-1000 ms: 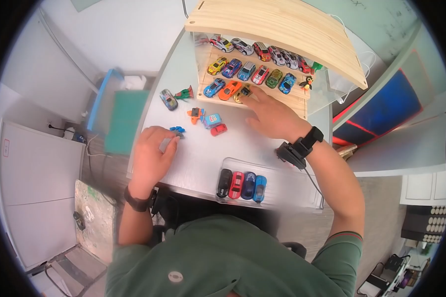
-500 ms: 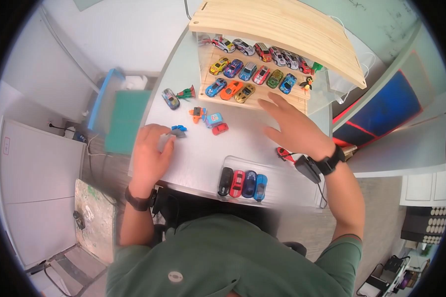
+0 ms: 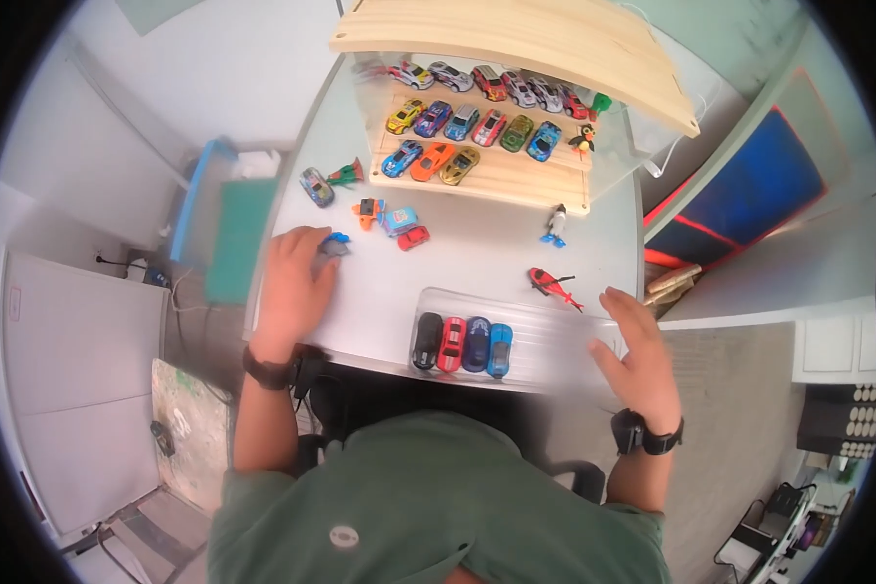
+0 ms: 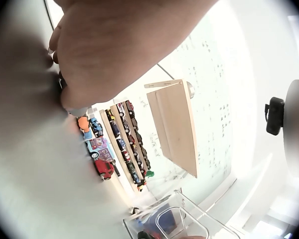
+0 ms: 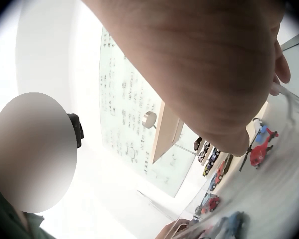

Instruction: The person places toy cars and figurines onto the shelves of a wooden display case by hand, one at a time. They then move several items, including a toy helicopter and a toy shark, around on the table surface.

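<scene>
The left hand (image 3: 299, 287) lies over the table's left side with relaxed fingers, close beside a small grey-and-blue toy (image 3: 334, 245); whether it touches the toy is unclear. At the right end of a clear tray (image 3: 555, 336), the right hand (image 3: 640, 365) has its fingers extended and thumb apart, holding nothing visible. Four toy cars, including a red one (image 3: 452, 344), stand side by side in the tray's left part. A gold car (image 3: 459, 165) is rightmost in the bottom row of the wooden shelf (image 3: 545, 193).
Above the gold car are two fuller rows of cars and a penguin figure (image 3: 582, 139). A red helicopter (image 3: 552, 284) and a grey-and-blue figure (image 3: 555, 226) lie at right. Left are a red car (image 3: 413, 237), an orange toy (image 3: 368, 212) and a green-and-red toy (image 3: 346, 173).
The right hand has left the gold car on the shelf and moved down and right to the tray's end, uncovering the helicopter and nearby figure. The left hand has stayed near its toy, fingers slightly straighter.
</scene>
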Demonstrator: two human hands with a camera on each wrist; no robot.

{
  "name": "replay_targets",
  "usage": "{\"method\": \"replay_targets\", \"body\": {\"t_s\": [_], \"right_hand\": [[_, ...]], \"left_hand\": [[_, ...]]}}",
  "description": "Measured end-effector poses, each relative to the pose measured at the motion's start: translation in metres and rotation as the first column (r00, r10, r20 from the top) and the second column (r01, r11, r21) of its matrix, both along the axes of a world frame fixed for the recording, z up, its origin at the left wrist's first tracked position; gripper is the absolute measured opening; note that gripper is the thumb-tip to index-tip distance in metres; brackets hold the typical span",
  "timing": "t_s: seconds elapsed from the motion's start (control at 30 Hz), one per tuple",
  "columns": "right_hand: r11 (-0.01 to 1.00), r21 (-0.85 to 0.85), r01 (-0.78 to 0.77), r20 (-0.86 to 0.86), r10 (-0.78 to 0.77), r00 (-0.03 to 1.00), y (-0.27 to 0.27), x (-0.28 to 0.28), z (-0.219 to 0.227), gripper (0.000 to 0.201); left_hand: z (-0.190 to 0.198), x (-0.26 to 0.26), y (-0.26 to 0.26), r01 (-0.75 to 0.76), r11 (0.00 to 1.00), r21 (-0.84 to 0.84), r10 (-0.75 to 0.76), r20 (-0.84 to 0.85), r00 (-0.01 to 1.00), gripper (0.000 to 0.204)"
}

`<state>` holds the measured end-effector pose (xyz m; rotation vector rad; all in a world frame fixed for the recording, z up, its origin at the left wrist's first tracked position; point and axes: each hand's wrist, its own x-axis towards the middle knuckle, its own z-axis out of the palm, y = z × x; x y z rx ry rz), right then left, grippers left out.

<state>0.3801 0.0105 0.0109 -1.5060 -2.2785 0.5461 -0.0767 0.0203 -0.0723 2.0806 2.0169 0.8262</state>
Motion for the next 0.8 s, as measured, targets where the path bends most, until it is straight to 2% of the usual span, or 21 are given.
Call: {"method": "replay_targets", "body": {"t_s": [0.13,0.33,0.47,0.67,0.73,0.8], "right_hand": [[0.996,-0.082,0.045,-0.088,-0.053,0.995,-0.013,0.006,-0.020,0.059],[0.987,-0.132,0.086,-0.212,-0.113,0.971,-0.018,0.011,-0.033,0.055],[0.986,-0.146,0.080,-0.223,-0.112,0.968,-0.020,0.014,-0.034,0.055],[0.978,-0.159,0.132,-0.207,-0.164,0.964,-0.022,0.015,-0.031,0.054],[0.993,-0.085,0.085,-0.155,-0.097,0.983,-0.021,0.017,-0.031,0.056],[0.990,-0.101,0.097,-0.173,-0.114,0.978,-0.022,0.015,-0.028,0.056]], "left_hand": [[0.001,0.005,0.005,0.017,0.999,0.031,-0.018,0.013,1.000,0.037],[0.000,0.007,0.002,0.005,1.000,0.029,-0.004,-0.005,1.000,0.037],[-0.004,0.009,0.000,-0.031,0.999,0.041,0.031,0.001,1.000,0.040],[-0.001,0.011,0.000,-0.032,0.999,-0.040,0.034,0.060,0.998,0.045],[-0.002,0.011,0.000,-0.029,0.999,-0.034,0.031,0.054,0.998,0.044],[0.000,0.011,0.001,-0.018,0.999,-0.033,0.020,0.057,0.998,0.043]]}}
